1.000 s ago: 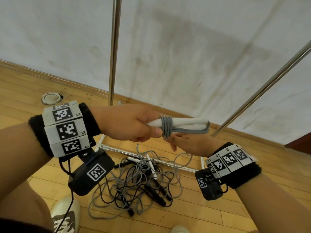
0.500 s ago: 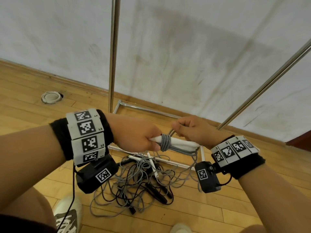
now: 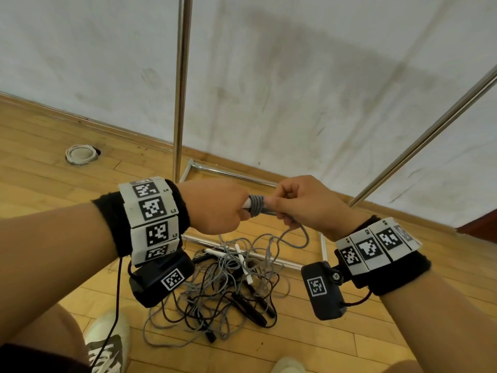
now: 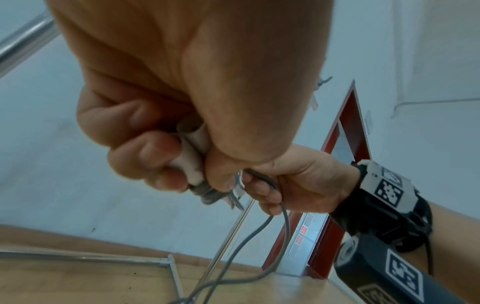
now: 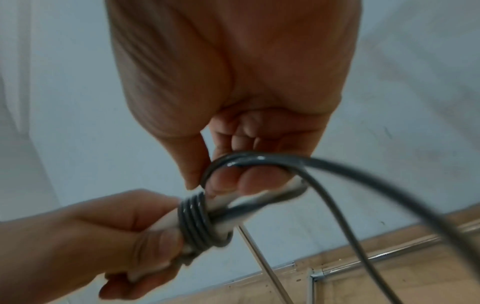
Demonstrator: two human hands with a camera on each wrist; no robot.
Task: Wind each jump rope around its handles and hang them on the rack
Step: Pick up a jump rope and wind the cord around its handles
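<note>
While nothing can be seen hanging on the steel rack (image 3: 180, 84) and a tangle of grey and black ropes (image 3: 228, 286) lies on the wooden floor (image 3: 48, 168) at its foot, only the one rope in hand is under way, so I judge most of the task is left. The left hand (image 3: 215, 208) is fisted round the paired white handles (image 5: 166, 223), held level in front of the rack. About five tight turns of glossy grey cord (image 5: 193, 221) bind them, and the right hand (image 3: 304, 203) pinches the slack.
</note>
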